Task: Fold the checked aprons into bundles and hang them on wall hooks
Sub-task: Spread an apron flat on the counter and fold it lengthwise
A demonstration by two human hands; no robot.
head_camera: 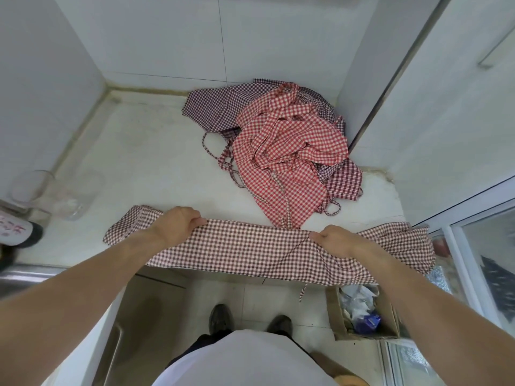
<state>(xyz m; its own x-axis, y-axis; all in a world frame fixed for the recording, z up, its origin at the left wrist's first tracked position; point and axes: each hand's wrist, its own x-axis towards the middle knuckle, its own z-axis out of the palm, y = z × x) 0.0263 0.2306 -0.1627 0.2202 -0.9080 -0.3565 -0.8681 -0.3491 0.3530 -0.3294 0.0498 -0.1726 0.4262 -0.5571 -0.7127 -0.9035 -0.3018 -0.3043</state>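
Left hand and right hand fingers pinch the folded apron's far edge; apron pile lies beyond the fingers on the surface.

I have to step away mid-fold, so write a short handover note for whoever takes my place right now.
Left hand and right hand each pinch the far edge of the dark-checked apron, folded into a long strip across the counter front edge, partly overhanging.
Unfolded pile of red-checked and dark-checked aprons sits behind, in the corner.
Done: the strip fold.
Left: bundle this one, fold the pile, hang everything. No hooks in view.
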